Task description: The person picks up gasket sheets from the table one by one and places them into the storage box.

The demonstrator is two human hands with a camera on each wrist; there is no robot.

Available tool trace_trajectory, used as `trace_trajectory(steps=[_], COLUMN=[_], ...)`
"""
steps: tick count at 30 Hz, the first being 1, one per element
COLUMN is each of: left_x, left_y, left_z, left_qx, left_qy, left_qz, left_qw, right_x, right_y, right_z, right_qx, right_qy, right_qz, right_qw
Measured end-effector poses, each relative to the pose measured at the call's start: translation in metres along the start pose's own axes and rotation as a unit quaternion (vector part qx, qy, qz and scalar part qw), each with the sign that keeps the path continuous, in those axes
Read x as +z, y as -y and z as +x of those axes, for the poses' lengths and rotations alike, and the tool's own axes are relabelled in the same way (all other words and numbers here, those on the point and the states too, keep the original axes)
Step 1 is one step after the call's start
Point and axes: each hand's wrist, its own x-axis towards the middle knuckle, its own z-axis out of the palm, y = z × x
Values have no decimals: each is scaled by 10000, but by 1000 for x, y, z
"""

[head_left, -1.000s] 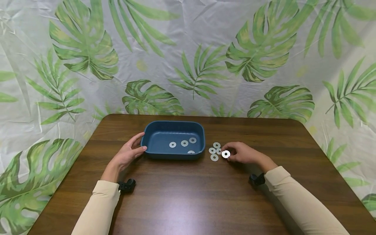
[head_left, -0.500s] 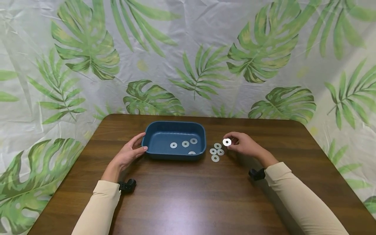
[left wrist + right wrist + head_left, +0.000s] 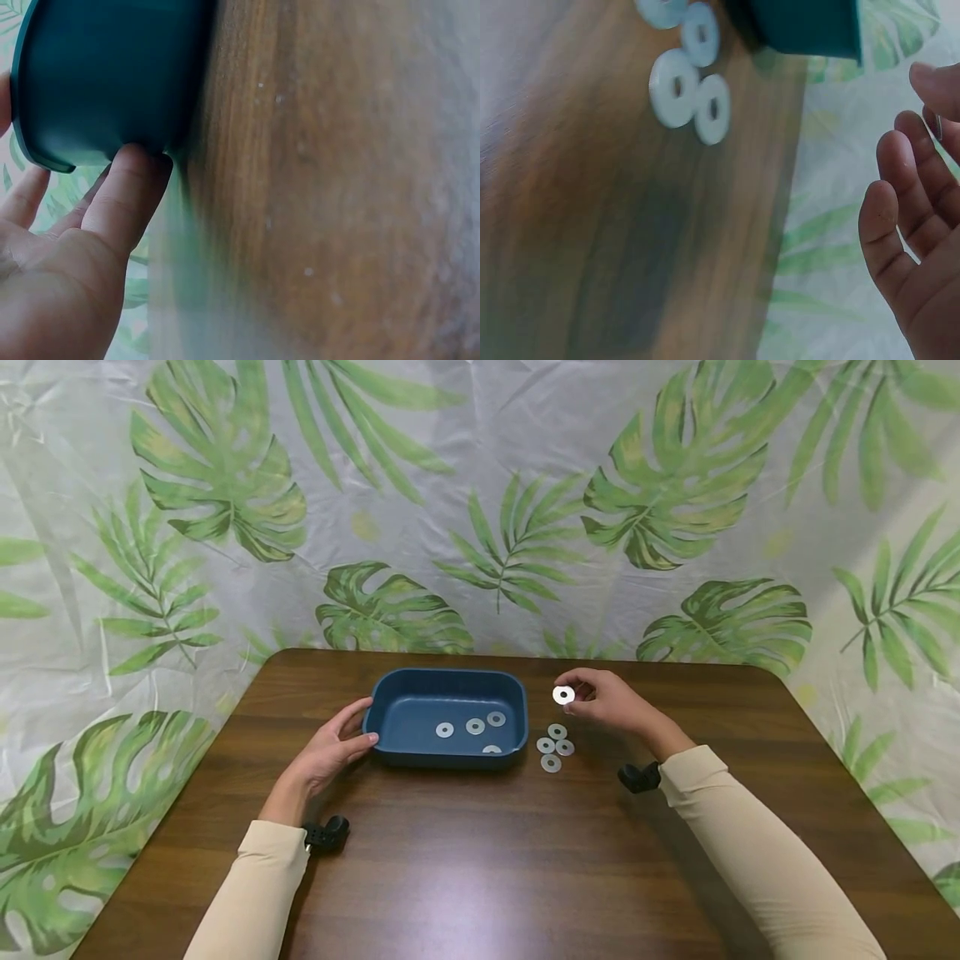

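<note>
My left hand [image 3: 327, 755] holds the left end of a deep blue rectangular dish [image 3: 450, 760], thumb at the near corner and fingers round the end wall. Several flat metal washers [image 3: 438, 730] lie on the dish floor, one partly hidden behind the near rim. Raised above the table, my right hand [image 3: 613, 703] pinches a shiny washer [image 3: 557, 698] between thumb and fingertips, to the right of the dish. In the right wrist view that washer shows only as a thin edge, with the other fingers loosely bent. Below this hand, several more washers [image 3: 545, 765] lie close together.
The dish stands on a dark wooden table [image 3: 465, 860] toward its far edge. Behind it hangs a pale cloth [image 3: 525, 410] printed with green leaves. A black wrist camera [image 3: 327, 834] sits on each arm.
My right hand has lifted the washer off the group on the table, carrying it up and away toward the far side, then slightly left. My left hand stays on the dish.
</note>
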Motion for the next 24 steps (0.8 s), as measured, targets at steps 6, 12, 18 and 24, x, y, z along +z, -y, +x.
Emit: trace_trajectory(steps=[6,12,18,24], left_x=[0,0,1,2], left_y=[-1,-1,-1,-1], left_z=[0,0,0,-1], left_qx=[4,6,33,35], left_qy=[8,-19,-24,-61], left_qz=[-7,16,4,46], left_qw=[10000,10000,10000,10000], right_x=[-3,-3,0,5], right_y=[16,25,32,44], right_z=[14,27,37,45], right_qx=[11,-22,17,-27], right_qy=[70,116,199,197], right_qz=[7,198,335,332], right_qw=[10000,9997,9992,9993])
